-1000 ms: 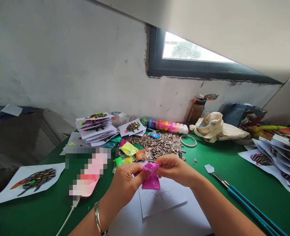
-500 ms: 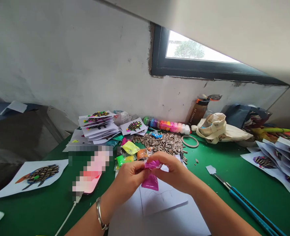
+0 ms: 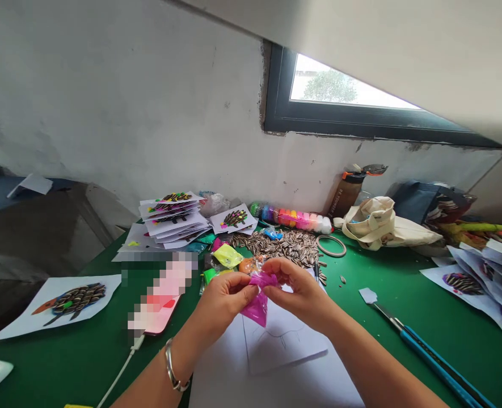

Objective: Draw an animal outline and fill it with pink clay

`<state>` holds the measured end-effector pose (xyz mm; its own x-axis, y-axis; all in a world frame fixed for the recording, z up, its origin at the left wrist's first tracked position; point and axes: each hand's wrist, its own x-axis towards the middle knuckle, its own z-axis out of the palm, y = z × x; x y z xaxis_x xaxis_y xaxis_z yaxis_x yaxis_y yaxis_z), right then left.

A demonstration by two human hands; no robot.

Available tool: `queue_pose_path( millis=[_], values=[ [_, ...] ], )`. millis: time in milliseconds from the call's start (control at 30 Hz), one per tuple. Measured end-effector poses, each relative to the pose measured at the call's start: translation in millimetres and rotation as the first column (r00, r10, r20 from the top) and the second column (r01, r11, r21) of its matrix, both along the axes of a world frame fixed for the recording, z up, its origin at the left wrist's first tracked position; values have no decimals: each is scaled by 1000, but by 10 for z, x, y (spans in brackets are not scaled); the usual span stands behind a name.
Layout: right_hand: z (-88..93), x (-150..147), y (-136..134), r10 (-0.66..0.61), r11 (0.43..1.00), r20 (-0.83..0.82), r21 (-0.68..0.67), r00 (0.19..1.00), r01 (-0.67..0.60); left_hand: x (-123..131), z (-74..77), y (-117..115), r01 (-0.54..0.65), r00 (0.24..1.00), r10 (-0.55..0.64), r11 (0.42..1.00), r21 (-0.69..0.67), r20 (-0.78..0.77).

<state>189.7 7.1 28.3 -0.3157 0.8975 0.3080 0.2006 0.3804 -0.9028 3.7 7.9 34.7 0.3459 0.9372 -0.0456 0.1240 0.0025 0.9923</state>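
Both my hands pinch a magenta plastic packet (image 3: pixel 256 309) above the paper. My left hand (image 3: pixel 223 303) grips its left edge between thumb and fingers, a metal bangle on the wrist. Opposite it, my right hand (image 3: pixel 297 292) pinches the packet's upper right edge. What is inside the packet looks soft, though I cannot make it out clearly. Below lies a white card (image 3: pixel 287 351) with a thin pencil outline, on a larger white sheet (image 3: pixel 220 379). Just beyond my hands are a yellow packet (image 3: pixel 228 256), an orange packet (image 3: pixel 248 264) and a heap of striped sunflower seeds (image 3: pixel 287 245).
A pink phone (image 3: pixel 165 306) on a cable lies left, near a seed bird picture (image 3: pixel 70 300). Stacked pictures (image 3: pixel 174 221), a tube of coloured clay (image 3: pixel 295 218), a bottle (image 3: pixel 346 192) and a cloth bag (image 3: pixel 378 224) line the back. A blue utility knife (image 3: pixel 429 357) lies right.
The magenta packet has been tilted and its top edge spread between my fingers; its lower end has swung left. My hands stay in nearly the same place.
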Motion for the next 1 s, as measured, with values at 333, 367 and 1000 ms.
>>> queue_pose_path(
  millis=[333,367,1000],
  values=[
    [-16,33,34,63,983,-170,-160,983,-91,-33,-44,20,-7,997,16,994,107,-78],
    [-15,35,39,74,972,-206,-204,976,-116,-37,-49,22,-1,996,11,994,111,-86],
    [-58,-209,-17,-201,885,-358,-466,912,12,52,-61,-116,-1,908,210,868,497,-364]
  ],
)
